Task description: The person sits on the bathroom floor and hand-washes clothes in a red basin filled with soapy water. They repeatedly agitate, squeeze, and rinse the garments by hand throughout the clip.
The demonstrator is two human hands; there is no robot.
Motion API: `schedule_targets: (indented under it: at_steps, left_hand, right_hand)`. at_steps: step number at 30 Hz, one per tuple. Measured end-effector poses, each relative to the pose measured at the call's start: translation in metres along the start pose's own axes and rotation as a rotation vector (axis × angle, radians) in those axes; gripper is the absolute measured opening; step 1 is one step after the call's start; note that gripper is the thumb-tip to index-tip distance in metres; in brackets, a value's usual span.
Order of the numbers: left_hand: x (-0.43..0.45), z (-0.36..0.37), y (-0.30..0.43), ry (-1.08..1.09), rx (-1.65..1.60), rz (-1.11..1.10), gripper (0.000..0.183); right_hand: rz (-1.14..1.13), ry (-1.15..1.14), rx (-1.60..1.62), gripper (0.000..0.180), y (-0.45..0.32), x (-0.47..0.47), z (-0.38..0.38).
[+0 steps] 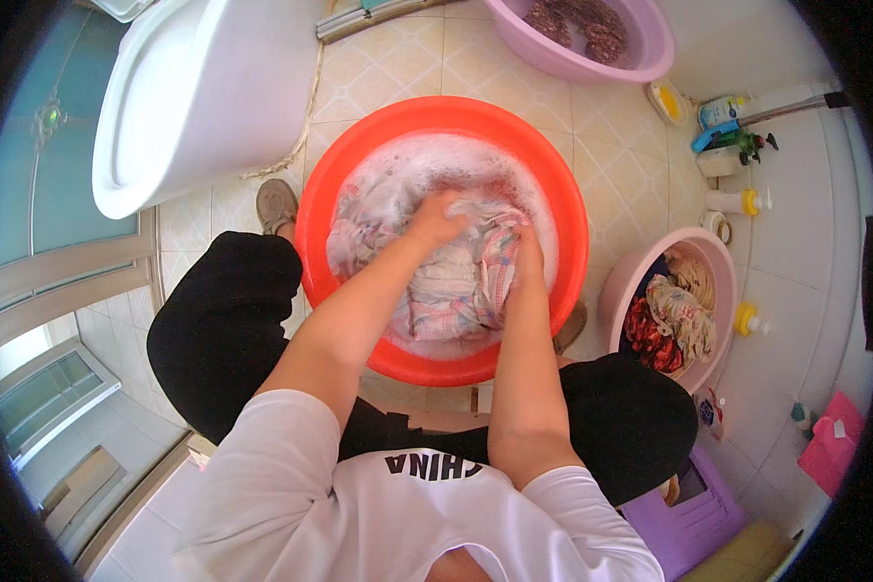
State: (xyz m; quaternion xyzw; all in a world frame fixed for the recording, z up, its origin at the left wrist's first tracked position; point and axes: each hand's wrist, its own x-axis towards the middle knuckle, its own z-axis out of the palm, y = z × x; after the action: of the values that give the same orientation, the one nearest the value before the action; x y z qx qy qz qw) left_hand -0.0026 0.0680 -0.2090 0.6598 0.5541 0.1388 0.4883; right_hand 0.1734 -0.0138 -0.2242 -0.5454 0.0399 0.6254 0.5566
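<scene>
In front of me stands a red-orange plastic basin (444, 105) of sudsy water. Wet light-coloured cloth (447, 284) with pink and blue check bands lies bunched in it. My right hand (529, 251) grips this cloth at its right side, its fingers partly hidden by the folds. My left hand (436, 218) is on the wet fabric near the middle, fingers bent and partly in the suds; whether it grips any cloth is unclear. More pale wet fabric (367, 233) floats at the left of the basin. White foam (436, 149) covers the far side.
A pink basin (611, 320) of clothes stands at the right. Beyond is a lilac basin (513, 40) with brown patterned fabric. Bottles (720, 160) and a soap dish (668, 102) line the right wall. A white tub (211, 109) bounds the left; a purple plastic stool (687, 516) is lower right.
</scene>
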Motion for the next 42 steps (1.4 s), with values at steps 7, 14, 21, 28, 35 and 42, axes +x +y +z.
schedule_targets:
  at_steps: [7, 14, 21, 28, 35, 42]
  left_hand:
    - [-0.075, -0.015, 0.123, 0.0, 0.087, 0.869, 0.026]
    - [-0.082, -0.017, 0.142, 0.209, 0.159, 0.966, 0.02]
    - [-0.05, -0.039, 0.14, 0.444, 0.026, 0.736, 0.015]
    - [0.005, -0.063, 0.029, 0.329, -0.325, 0.034, 0.018]
    - [-0.037, -0.023, 0.03, -0.103, 0.62, 0.146, 0.073]
    - [-0.022, -0.019, 0.021, 0.0, 0.308, -0.165, 0.041]
  right_hand:
    - [-0.045, -0.201, 0.192, 0.048, -0.04, -0.029, 0.027]
    - [-0.001, -0.255, 0.24, 0.047, -0.025, -0.07, 0.062]
    - [-0.182, -0.196, -0.002, 0.045, -0.019, -0.055, 0.087]
    - [-0.27, 0.036, -0.305, 0.041, -0.081, -0.106, 0.132]
    - [-0.675, 0.264, -1.11, 0.058, 0.02, -0.001, 0.017]
    - [-0.07, 0.035, -0.085, 0.043, 0.001, -0.027, 0.032]
